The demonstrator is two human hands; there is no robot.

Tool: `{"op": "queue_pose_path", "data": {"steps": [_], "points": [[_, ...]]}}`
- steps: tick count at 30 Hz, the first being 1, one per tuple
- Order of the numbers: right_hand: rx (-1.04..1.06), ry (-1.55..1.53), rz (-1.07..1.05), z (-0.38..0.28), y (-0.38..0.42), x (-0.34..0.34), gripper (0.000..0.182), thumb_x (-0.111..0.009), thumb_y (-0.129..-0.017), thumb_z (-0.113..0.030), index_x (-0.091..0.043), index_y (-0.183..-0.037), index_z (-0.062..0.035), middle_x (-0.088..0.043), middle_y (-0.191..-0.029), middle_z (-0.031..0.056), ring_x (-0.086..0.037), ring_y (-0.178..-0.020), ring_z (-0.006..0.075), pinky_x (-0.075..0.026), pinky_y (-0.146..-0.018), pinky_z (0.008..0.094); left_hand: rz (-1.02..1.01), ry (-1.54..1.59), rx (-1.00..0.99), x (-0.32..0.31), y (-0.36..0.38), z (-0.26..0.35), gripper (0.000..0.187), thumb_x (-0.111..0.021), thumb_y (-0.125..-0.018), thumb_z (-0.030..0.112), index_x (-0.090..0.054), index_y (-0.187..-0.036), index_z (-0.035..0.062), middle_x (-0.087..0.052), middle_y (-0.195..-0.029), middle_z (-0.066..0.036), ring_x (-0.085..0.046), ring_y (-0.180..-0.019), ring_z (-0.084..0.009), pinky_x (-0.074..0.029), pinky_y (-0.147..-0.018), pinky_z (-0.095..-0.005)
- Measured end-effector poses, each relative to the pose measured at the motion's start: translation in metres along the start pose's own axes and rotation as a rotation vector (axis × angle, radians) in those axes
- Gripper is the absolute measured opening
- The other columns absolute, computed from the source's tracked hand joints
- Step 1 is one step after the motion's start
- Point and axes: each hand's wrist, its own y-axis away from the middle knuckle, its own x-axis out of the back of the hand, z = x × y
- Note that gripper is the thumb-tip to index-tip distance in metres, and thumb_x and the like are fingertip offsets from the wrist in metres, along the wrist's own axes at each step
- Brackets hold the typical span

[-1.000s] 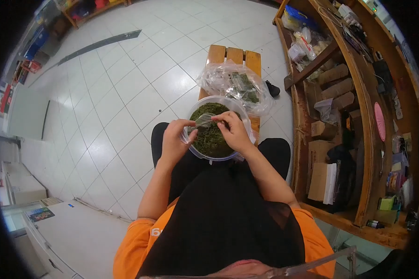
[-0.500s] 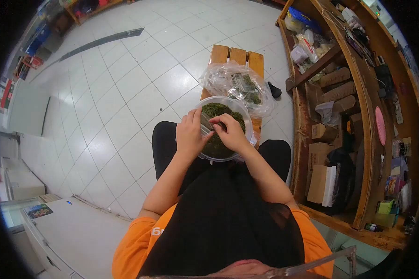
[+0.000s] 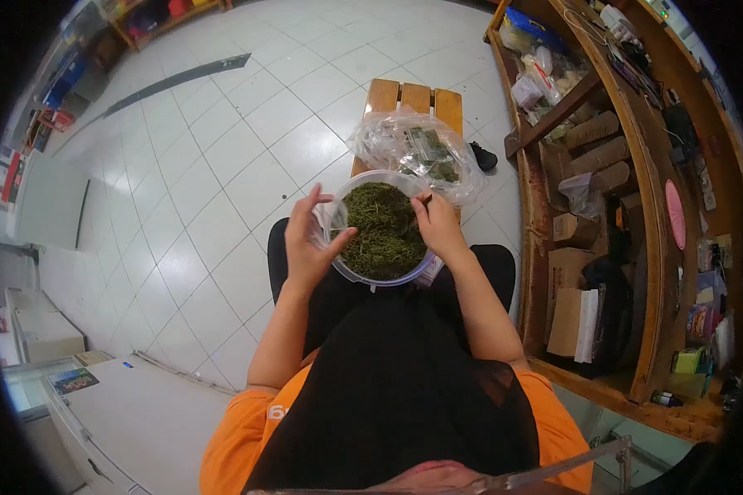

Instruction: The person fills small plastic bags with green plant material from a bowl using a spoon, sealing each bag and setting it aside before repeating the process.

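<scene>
A round clear plastic tub (image 3: 428,273) full of dried green herb (image 3: 380,235) sits at my lap, by the near end of a wooden bench. Over its left side is my left hand (image 3: 307,247), thumb and fingers spread around a small clear plastic bag (image 3: 331,216); the bag's edges are hard to make out against the tub. My right hand (image 3: 439,227) is at the tub's right rim, thumb and fingers pinched together. What lies in that pinch, if anything, is hidden.
On the slatted wooden bench (image 3: 415,97) lies a large clear plastic bag (image 3: 380,140) with green packets inside. A dark shoe (image 3: 485,157) is beside it. Wooden shelving (image 3: 545,223) packed with goods stands to the right, and a white chest (image 3: 157,417) at lower left.
My hands have moved apart, from close together over the tub to its left and right sides. More of the green herb now shows between them.
</scene>
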Motion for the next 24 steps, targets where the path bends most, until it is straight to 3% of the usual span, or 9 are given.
{"op": "queue_pose_path", "data": {"steps": [2, 3, 5, 8, 11, 14, 18, 20, 24], "points": [[-0.112, -0.157, -0.124, 0.003, 0.004, 0.000, 0.023, -0.060, -0.095, -0.019, -0.064, -0.100, 0.0025, -0.066, -0.082, 0.0135, -0.066, -0.074, 0.0186, -0.049, -0.065, 0.0341, 0.101, 0.534, 0.287, 0.010, 0.003, 0.001, 0.086, -0.087, -0.066, 0.019, -0.045, -0.140, 0.0030, -0.062, -0.114, -0.010, -0.059, -0.099, -0.0175, -0.046, -0.079, -0.0287], [-0.113, -0.159, -0.125, -0.003, 0.007, 0.000, 0.023, -0.060, -0.095, -0.019, -0.064, -0.100, 0.0025, -0.066, -0.082, 0.0135, -0.066, -0.074, 0.0186, -0.049, -0.065, 0.0341, 0.071, 0.517, 0.318, 0.019, 0.006, -0.009, 0.085, -0.087, -0.067, 0.019, -0.045, -0.140, 0.0027, -0.061, -0.118, -0.011, -0.057, -0.102, -0.0135, -0.046, -0.081, -0.0270], [-0.062, -0.227, 0.031, -0.021, 0.010, 0.001, 0.020, -0.063, -0.093, -0.018, -0.067, -0.093, 0.0020, -0.067, -0.073, 0.0136, -0.067, -0.065, 0.0257, -0.051, -0.063, 0.0353, 0.095, 0.644, 0.367, 0.025, 0.005, -0.008, 0.085, -0.087, -0.068, 0.020, -0.045, -0.140, 0.0026, -0.061, -0.119, -0.011, -0.057, -0.103, -0.0142, -0.046, -0.084, -0.0274], [-0.131, -0.479, 0.147, 0.001, 0.012, -0.023, 0.022, -0.062, -0.094, -0.018, -0.067, -0.097, 0.0030, -0.069, -0.078, 0.0122, -0.069, -0.069, 0.0194, -0.053, -0.063, 0.0307, 0.092, 0.776, 0.435, 0.033, 0.006, -0.004, 0.084, -0.087, -0.068, 0.020, -0.045, -0.140, 0.0037, -0.061, -0.121, -0.012, -0.056, -0.108, -0.0177, -0.045, -0.089, -0.0286], [-0.251, -0.671, 0.037, 0.009, 0.017, -0.042, 0.023, -0.060, -0.096, -0.018, -0.064, -0.097, 0.0050, -0.070, -0.081, 0.0102, -0.069, -0.070, 0.0182, -0.053, -0.061, 0.0285, 0.064, 0.743, 0.357, 0.030, 0.008, -0.001, 0.084, -0.087, -0.068, 0.018, -0.045, -0.140, 0.0043, -0.060, -0.122, -0.013, -0.056, -0.109, -0.0182, -0.046, -0.090, -0.0301], [-0.374, -0.675, 0.063, 0.012, 0.013, -0.037, 0.024, -0.056, -0.099, -0.017, -0.061, -0.099, 0.0060, -0.067, -0.090, 0.0118, -0.067, -0.073, 0.0181, -0.059, -0.065, 0.0321, -0.007, 0.701, 0.311, 0.026, 0.010, -0.003, 0.084, -0.087, -0.068, 0.015, -0.045, -0.141, 0.0049, -0.060, -0.122, -0.014, -0.056, -0.110, -0.0187, -0.046, -0.092, -0.0313], [-0.376, -0.716, 0.146, 0.004, 0.009, -0.011, 0.027, -0.053, -0.101, -0.021, -0.059, -0.099, 0.0049, -0.066, -0.088, 0.0121, -0.067, -0.073, 0.0191, -0.059, -0.064, 0.0326, -0.096, 0.621, 0.293, 0.020, 0.010, 0.009, 0.089, -0.089, -0.064, 0.012, -0.045, -0.140, 0.0053, -0.065, -0.114, -0.008, -0.059, -0.108, -0.0197, -0.048, -0.089, -0.0333], [-0.411, -0.838, 0.239, 0.004, 0.005, 0.002, 0.029, -0.052, -0.102, -0.024, -0.058, -0.099, 0.0040, -0.065, -0.088, 0.0118, -0.067, -0.072, 0.0194, -0.059, -0.064, 0.0324, -0.222, 0.322, 0.204, 0.014, 0.010, 0.007, 0.079, -0.087, -0.068, 0.015, -0.048, -0.135, 0.0024, -0.063, -0.116, -0.011, -0.057, -0.115, -0.0229, -0.044, -0.097, -0.0349], [-0.361, -0.979, 0.275, -0.022, 0.000, 0.032, 0.027, -0.050, -0.102, -0.023, -0.057, -0.099, 0.0027, -0.064, -0.087, 0.0114, -0.067, -0.073, 0.0193, -0.058, -0.068, 0.0327, -0.308, -0.107, 0.003, 0.000, -0.002, 0.029, 0.073, -0.087, -0.065, 0.021, -0.054, -0.128, 0.0061, -0.066, -0.109, -0.010, -0.061, -0.103, -0.0291, -0.048, -0.088, -0.0382]]}}
